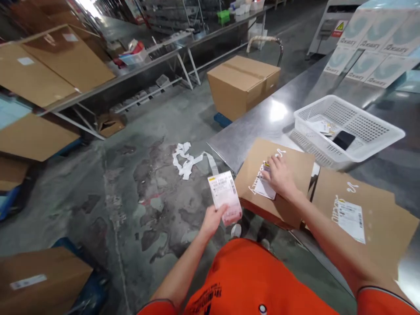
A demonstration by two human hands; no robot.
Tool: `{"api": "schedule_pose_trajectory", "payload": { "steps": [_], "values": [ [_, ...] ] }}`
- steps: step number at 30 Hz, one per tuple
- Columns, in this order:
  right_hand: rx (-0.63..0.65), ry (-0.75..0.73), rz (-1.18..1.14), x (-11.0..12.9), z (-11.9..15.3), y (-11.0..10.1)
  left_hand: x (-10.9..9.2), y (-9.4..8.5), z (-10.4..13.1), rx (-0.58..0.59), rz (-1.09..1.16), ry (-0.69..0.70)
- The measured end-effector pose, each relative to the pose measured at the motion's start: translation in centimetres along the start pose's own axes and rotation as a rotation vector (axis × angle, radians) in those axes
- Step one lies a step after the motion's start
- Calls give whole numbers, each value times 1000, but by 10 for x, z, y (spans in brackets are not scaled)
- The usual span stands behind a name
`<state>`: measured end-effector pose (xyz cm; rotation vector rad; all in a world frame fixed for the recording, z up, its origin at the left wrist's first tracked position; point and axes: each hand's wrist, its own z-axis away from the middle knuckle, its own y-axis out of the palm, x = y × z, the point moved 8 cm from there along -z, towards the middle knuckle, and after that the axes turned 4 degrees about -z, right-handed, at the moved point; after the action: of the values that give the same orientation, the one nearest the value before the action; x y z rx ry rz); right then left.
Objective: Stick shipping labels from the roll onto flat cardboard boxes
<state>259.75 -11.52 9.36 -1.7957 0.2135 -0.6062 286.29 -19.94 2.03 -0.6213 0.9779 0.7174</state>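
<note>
A stack of printed shipping labels (225,192) is pinched in my left hand (212,218), out beyond the table's edge, with a white backing strip (210,162) trailing from its top. My right hand (280,177) lies with fingers spread on a label (265,188) on the left pile of flat brown cardboard (292,159), partly covering that label. White lettering shows on the cardboard beside the fingers. Under my right forearm, a second cardboard pile (377,201) bears another label (351,218).
A white plastic basket (387,131) holding a black phone (344,139) and papers stands on the metal table (262,118). Stacked white boxes (374,39) are at the back right. Beyond the table is a large carton (243,83); crumpled strip (185,162) lies over the floor.
</note>
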Motion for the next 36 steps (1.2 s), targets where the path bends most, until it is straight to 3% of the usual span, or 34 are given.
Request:
{"api": "schedule_pose_trajectory", "payload": {
  "steps": [3, 5, 7, 10, 12, 14, 16, 19, 23, 25, 28, 32, 34, 36],
  "values": [
    [102, -217, -54, 48, 35, 25, -30, 10, -23, 44, -49, 57],
    [126, -248, -80, 50, 57, 27, -37, 22, -23, 101, -114, 87],
    [18, 13, -59, 8, 69, 11, -42, 34, -10, 115, -215, 158],
    [-55, 544, -139, -84, 101, -12, -50, 70, 27, 243, -358, 255],
    [-28, 681, -287, -128, 129, -21, -52, 108, 56, 487, -340, 268],
    [-108, 744, -384, -161, 162, -39, -54, 142, 82, 722, -227, 242],
    [-220, 820, -492, -183, 196, -55, -57, 165, 96, 834, -139, 216],
    [-209, 870, -777, -177, 211, -49, -63, 190, 109, 929, -203, 260],
    [-13, 693, -898, -122, 165, -24, -68, 224, 141, 1148, -341, 368],
    [-15, 649, -884, -118, 155, -24, -63, 234, 154, 1199, -372, 366],
    [-119, 694, -892, -165, 190, -42, -46, 240, 153, 1129, -322, 263],
    [-227, 886, -784, -269, 298, -65, -37, 255, 107, 795, -176, 94],
    [-197, 966, -686, -301, 344, -64, -48, 282, 75, 661, -91, 69],
    [-111, 983, -606, -314, 369, -56, -63, 322, 41, 565, 15, 39]
  ]
}}
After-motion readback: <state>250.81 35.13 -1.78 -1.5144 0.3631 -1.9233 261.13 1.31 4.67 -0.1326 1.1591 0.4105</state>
